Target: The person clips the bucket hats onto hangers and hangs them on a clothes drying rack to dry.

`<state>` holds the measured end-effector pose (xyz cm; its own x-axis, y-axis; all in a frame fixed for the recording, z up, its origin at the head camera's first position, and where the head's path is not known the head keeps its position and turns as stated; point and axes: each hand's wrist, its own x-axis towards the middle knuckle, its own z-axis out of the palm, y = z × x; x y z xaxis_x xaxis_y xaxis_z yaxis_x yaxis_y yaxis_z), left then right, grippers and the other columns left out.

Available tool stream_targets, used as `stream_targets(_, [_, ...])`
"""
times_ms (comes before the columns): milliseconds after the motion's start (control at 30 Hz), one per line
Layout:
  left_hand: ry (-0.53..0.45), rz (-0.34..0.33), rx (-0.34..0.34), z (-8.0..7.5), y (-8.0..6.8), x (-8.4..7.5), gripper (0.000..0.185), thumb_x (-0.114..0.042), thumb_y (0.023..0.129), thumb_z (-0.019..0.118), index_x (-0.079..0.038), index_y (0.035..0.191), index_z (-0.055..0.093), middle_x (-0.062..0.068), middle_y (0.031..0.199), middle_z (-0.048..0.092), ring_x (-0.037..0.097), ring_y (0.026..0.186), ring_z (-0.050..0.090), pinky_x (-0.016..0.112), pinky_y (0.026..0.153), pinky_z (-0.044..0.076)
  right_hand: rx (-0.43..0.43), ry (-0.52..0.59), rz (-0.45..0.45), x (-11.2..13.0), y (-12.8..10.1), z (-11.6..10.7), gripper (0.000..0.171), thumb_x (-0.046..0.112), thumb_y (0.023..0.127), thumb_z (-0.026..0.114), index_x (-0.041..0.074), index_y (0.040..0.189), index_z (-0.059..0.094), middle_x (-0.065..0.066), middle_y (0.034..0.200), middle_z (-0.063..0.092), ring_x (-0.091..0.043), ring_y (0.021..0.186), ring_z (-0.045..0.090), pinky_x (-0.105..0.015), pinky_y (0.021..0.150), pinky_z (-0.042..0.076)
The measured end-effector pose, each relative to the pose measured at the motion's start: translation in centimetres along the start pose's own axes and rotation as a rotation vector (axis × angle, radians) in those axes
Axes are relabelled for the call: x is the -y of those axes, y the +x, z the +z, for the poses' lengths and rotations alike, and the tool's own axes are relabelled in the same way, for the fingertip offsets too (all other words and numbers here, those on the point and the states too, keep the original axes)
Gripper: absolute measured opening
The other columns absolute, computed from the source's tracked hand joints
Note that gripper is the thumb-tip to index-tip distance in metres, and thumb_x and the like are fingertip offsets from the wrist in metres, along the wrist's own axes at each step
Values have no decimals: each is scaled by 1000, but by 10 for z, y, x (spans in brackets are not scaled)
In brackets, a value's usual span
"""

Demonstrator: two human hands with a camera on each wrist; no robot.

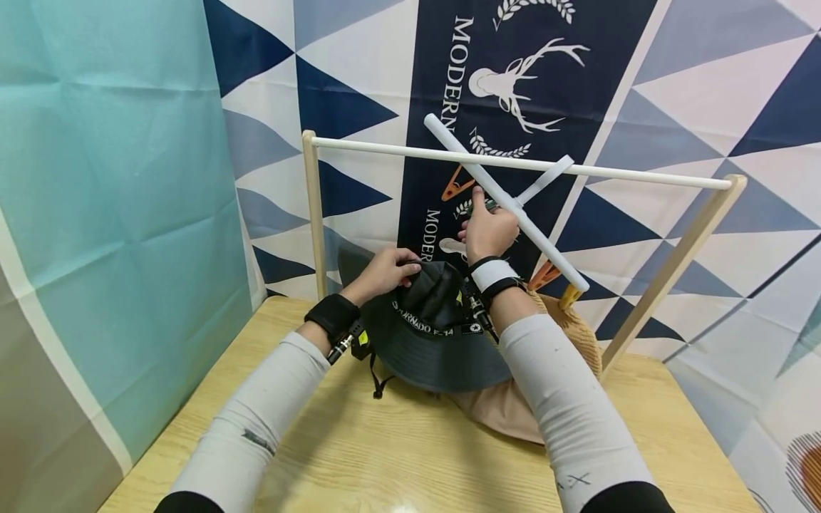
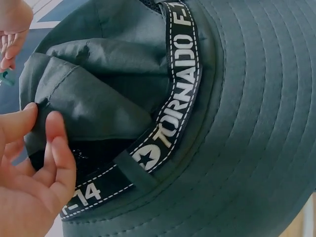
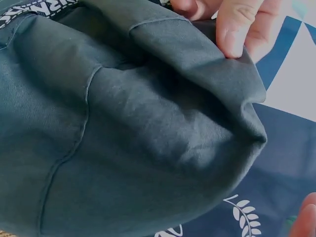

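A dark green bucket hat (image 1: 442,363) with a TORNADO F-14 band is held up over the table. My left hand (image 1: 388,274) pinches the fabric of its crown between thumb and fingers, seen close in the left wrist view (image 2: 37,163). Above and to the right, my right hand (image 1: 490,231) pinches a small green clip (image 1: 490,205) at the white bar hanger (image 1: 481,174). The hanger tilts steeply, its hook (image 1: 545,179) over the rack's rod. In the right wrist view only fingertips (image 3: 305,224) of the right hand show, at the lower right edge.
A wooden rack with a white rod (image 1: 385,149) stands on the table (image 1: 321,442). Orange clips (image 1: 545,276) and a yellow clip (image 1: 569,296) hang on the hanger. Tan ribbed cloth (image 1: 580,331) and pale pink cloth (image 1: 507,410) lie behind the hat. Patterned curtains stand behind.
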<state>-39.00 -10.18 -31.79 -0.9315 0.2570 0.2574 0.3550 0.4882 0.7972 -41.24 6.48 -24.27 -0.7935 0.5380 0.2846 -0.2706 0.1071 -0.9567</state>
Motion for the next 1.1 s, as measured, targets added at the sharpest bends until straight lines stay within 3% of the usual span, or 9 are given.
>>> stream_targets(233, [-54, -83, 19, 0, -3, -2, 20, -13, 100, 55, 1, 111, 63, 10, 88, 63, 9, 64, 62, 21, 64, 48, 31, -39, -97, -3, -3, -3, 53, 43, 90, 64, 8, 51, 56, 5, 36, 50, -9, 28, 49, -25, 34, 42])
stream_targets(367, [-112, -78, 59, -3, -3, -2, 23, -12, 101, 53, 1, 119, 61, 9, 89, 63, 9, 67, 61, 23, 68, 51, 60, -93, -179, -5, -3, -9, 54, 40, 92, 63, 9, 49, 55, 8, 35, 48, -8, 28, 48, -24, 33, 39])
stream_targets(500, [-141, -77, 141, -7, -2, -1, 28, -11, 101, 51, 0, 125, 60, 8, 90, 63, 9, 72, 60, 24, 73, 51, 112, -138, -235, -6, -3, -17, 55, 39, 94, 61, 12, 47, 52, 9, 34, 48, -11, 29, 50, -23, 32, 37])
stream_targets(600, [-141, -58, 207, -9, -2, 0, 28, -14, 99, 58, -1, 123, 63, 4, 88, 63, 9, 74, 60, 23, 74, 50, 150, -178, -254, -5, -2, -22, 56, 38, 95, 59, 12, 46, 51, 10, 34, 48, -11, 29, 50, -23, 31, 34])
stream_targets(700, [-128, -26, 230, -7, 0, 0, 26, -19, 95, 65, -4, 117, 67, 3, 89, 63, 10, 75, 60, 24, 74, 49, 190, -180, -243, -4, 0, -25, 57, 38, 96, 58, 11, 47, 53, 9, 35, 50, -10, 28, 49, -23, 31, 34])
stream_targets(900, [-156, 32, 75, -3, 6, -11, 25, -27, 95, 65, -8, 111, 70, 2, 86, 57, 14, 69, 51, 26, 66, 43, 259, -53, -149, -1, -2, -23, 53, 32, 98, 57, 11, 49, 57, 7, 38, 52, -7, 27, 45, -22, 31, 36])
stream_targets(1100, [-278, -8, -41, -5, 15, -22, 29, -26, 97, 63, -7, 118, 68, -3, 75, 48, 10, 61, 42, 23, 60, 35, 326, -28, -65, 5, -3, -23, 52, 30, 100, 53, 9, 52, 61, 7, 40, 55, -5, 29, 46, -21, 33, 38])
